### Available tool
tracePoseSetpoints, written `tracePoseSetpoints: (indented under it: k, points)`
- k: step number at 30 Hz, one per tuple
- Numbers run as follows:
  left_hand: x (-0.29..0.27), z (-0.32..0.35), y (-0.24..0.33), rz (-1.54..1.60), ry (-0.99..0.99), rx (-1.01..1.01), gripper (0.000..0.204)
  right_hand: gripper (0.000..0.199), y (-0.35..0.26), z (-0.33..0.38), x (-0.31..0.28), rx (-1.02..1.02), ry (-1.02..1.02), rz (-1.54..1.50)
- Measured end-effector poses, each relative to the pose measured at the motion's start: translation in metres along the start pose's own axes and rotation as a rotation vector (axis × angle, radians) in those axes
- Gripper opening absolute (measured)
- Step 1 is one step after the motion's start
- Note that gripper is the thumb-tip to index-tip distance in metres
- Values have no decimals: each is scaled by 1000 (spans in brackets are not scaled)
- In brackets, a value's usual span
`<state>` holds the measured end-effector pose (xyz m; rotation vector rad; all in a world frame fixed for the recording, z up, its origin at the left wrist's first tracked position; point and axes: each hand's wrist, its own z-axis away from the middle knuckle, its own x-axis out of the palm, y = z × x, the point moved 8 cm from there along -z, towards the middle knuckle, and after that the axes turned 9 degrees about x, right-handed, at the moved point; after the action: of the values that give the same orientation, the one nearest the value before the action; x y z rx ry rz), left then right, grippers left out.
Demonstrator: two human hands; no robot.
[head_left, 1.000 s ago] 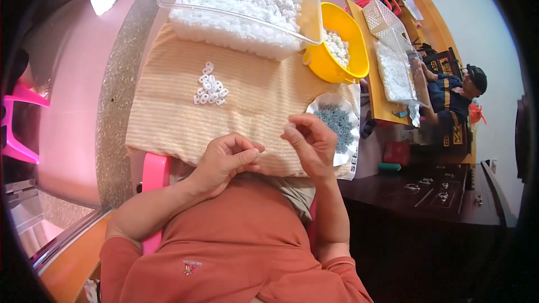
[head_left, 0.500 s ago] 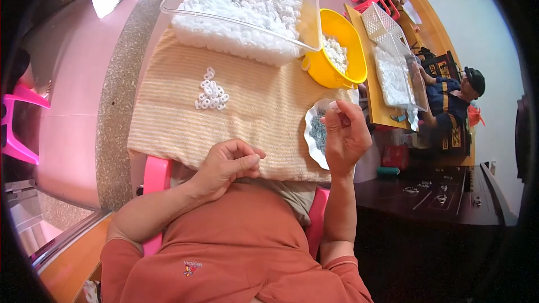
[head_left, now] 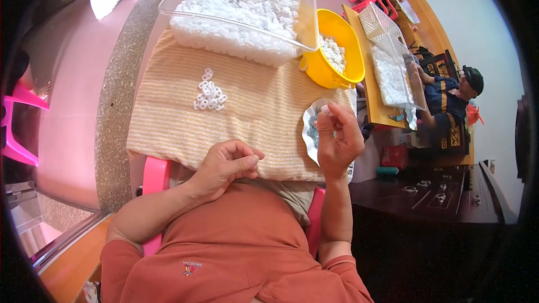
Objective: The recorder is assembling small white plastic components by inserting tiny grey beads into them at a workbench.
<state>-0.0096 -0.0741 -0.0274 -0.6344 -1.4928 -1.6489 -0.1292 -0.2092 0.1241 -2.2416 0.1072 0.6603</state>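
Note:
My right hand [head_left: 341,141] is raised over the right side of the cloth, pinching a small white plastic piece [head_left: 325,110] between thumb and fingertips. Just behind it sits a white wavy-rimmed dish [head_left: 308,139] of small grey metal bits, partly hidden by the hand. My left hand [head_left: 229,169] rests at the near edge of the striped cloth [head_left: 168,118], thumb pressed to its fingers; whatever they may hold is too small to make out. Farther off lies a loose heap of white two-holed plastic pieces [head_left: 210,96].
At the far side stands a large clear bin [head_left: 238,25] full of white pieces. Beside it is a yellow tub [head_left: 331,78] with more. To the right, a co-worker [head_left: 452,92] sits at a wooden table with another clear bin [head_left: 407,98]. Pink chairs stand around.
My right hand has shifted slightly left and down, still pinching the white piece. My left hand stays where it was.

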Motion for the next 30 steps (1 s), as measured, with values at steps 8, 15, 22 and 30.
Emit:
tracePoseSetpoints:
  k: [8, 15, 22, 30]
  points:
    - [1, 1, 1, -11, -12, -3, 8, 17, -11, -7, -12, -89, 38, 36]
    - [2, 1, 1, -15, -16, -6, 9, 19, -15, -11, -25, -181, 117, 115]
    - [3, 2, 0, -22, -37, -20, 9, 18, -21, -29, -51, -252, 406, 232]
    - [4, 2, 1, -29, -38, -24, 9, 26, 62, -108, -28, 192, 247, 301]
